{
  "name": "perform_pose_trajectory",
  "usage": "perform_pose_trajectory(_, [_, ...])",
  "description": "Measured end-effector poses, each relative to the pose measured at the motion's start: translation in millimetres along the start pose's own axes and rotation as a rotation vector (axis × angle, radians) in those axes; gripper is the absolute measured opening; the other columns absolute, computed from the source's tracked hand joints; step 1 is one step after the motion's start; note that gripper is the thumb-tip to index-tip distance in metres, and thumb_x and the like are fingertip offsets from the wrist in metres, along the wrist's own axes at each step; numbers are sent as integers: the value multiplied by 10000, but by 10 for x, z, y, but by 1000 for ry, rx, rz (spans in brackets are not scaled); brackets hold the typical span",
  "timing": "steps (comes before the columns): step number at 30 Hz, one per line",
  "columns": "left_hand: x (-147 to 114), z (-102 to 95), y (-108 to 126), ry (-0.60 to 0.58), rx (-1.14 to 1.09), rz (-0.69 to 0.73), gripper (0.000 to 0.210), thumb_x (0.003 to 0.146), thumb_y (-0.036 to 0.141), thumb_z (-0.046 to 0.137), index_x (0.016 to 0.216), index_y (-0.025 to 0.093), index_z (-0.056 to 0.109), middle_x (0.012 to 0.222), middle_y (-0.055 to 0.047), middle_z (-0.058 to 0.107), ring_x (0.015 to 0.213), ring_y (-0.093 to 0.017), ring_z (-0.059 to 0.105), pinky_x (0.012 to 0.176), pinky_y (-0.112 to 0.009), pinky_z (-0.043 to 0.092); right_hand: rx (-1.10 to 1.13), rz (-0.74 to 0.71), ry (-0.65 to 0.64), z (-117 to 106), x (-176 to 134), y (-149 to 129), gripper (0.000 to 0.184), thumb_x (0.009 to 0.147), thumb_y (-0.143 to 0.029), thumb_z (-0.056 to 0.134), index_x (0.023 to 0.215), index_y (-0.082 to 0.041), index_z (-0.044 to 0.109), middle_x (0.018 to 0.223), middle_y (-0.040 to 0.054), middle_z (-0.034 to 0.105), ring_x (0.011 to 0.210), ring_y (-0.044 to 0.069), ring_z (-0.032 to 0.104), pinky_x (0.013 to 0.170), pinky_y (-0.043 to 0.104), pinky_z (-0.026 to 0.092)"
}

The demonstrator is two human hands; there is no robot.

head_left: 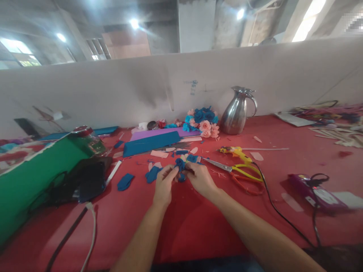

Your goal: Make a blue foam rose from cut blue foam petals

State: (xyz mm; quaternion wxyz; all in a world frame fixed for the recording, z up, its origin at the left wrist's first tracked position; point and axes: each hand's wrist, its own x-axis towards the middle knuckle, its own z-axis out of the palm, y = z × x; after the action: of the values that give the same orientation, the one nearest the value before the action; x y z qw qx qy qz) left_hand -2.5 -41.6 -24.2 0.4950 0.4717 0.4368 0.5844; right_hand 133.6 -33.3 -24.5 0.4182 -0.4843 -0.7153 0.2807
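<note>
A small blue paper flower [179, 164] is held up between my two hands above the red table. My left hand [165, 182] is closed on its lower left side, with thumb and fingers pinched together. On the other side, my right hand [200, 178] has its fingers pressed together at the flower's edge; the fingertips are partly hidden. Cut blue paper petals [125, 181] lie to the left, and another blue piece [153, 174] rests just beside my left hand. Scissors [244, 172] with yellow and red handles lie right of my right hand, blades pointing toward it.
Behind the hands lie blue sheets [153, 143] and a purple sheet [138, 135]. A bunch of paper flowers [205, 122] stands by a steel jug [236, 113]. A yellow glue gun [239, 154] trails its cord toward a purple power box [317, 192]. At left is a green box [42, 181].
</note>
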Motion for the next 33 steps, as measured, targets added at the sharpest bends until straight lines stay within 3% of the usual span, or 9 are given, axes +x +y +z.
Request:
perform_pose_trajectory(14, [7, -19, -29, 6, -24, 14, 235, 739, 301, 646, 562, 182, 549, 529, 32, 505, 514, -99, 430, 539, -229, 343, 130, 53, -12, 3, 2, -35, 146, 767, -91, 526, 673, -187, 582, 663, 2, 636, 648, 149, 599, 623, 218, 430])
perform_pose_trajectory(33, [18, -41, -52, 25, -86, 51, 193, 740, 267, 639, 579, 180, 578, 533, 33, 530, 527, -103, 431, 542, -232, 329, 113, 12, -34, -14, -6, -52, 155, 752, -86, 492, 725, -186, 607, 723, 20, 655, 719, 170, 597, 682, 240, 419])
